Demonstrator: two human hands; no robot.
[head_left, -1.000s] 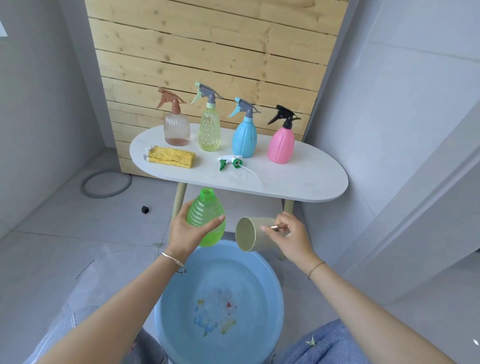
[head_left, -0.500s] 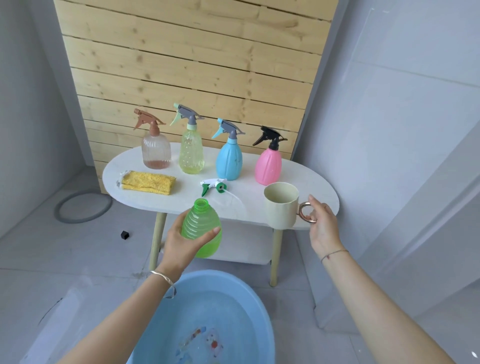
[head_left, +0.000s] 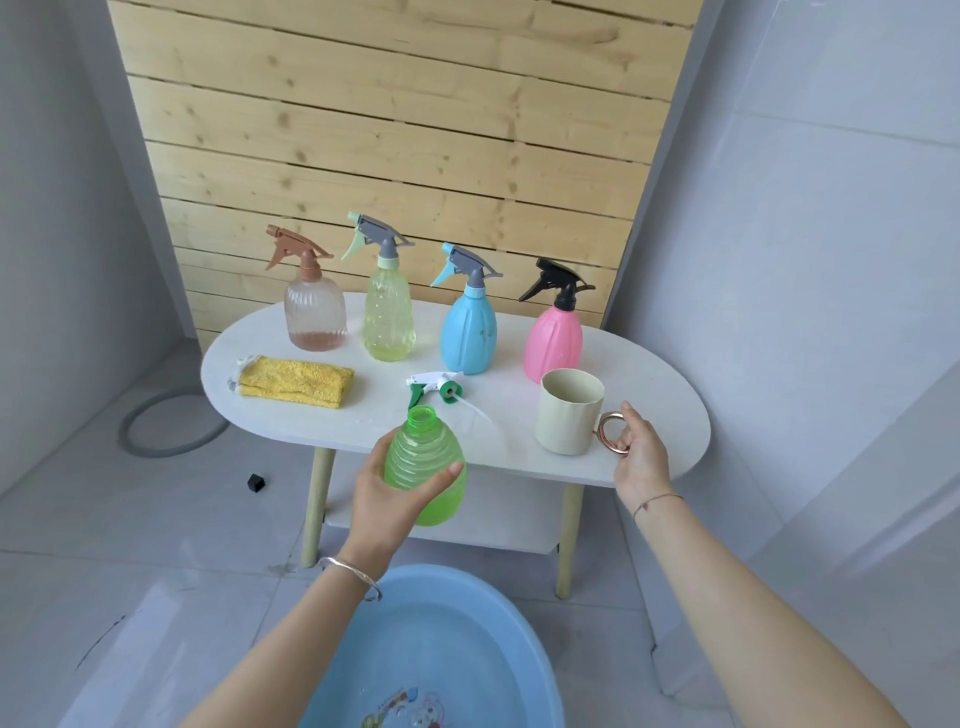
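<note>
A grey hose ring (head_left: 171, 423) lies on the floor at far left, with a small black block (head_left: 256, 482) nearer the bench (head_left: 660, 379). On the bench's left end lies a folded yellow cloth (head_left: 296, 382). Four spray bottles stand in a row along the far side: clear bottle (head_left: 314, 317), yellow-green bottle (head_left: 388, 322), blue bottle (head_left: 468, 332) and pink bottle (head_left: 553, 338). A loose spray head (head_left: 436, 387) lies on its side in front of the blue one, its thin tube trailing right.

Bare top shows between the cloth and the spray head, and at the rounded right end past the cup (head_left: 569, 415).

My left hand (head_left: 384, 499) grips the green bottle (head_left: 428, 467) from the left, thumb across its front. The bottle is upright and uncapped, in the air just short of the bench's near edge. The cup stands on the bench just in front of the pink bottle. My right hand (head_left: 641, 452) pinches its ring handle, thumb on top, wrist over the bench's edge. The blue basin (head_left: 524, 644) sits low between my forearms.
</note>
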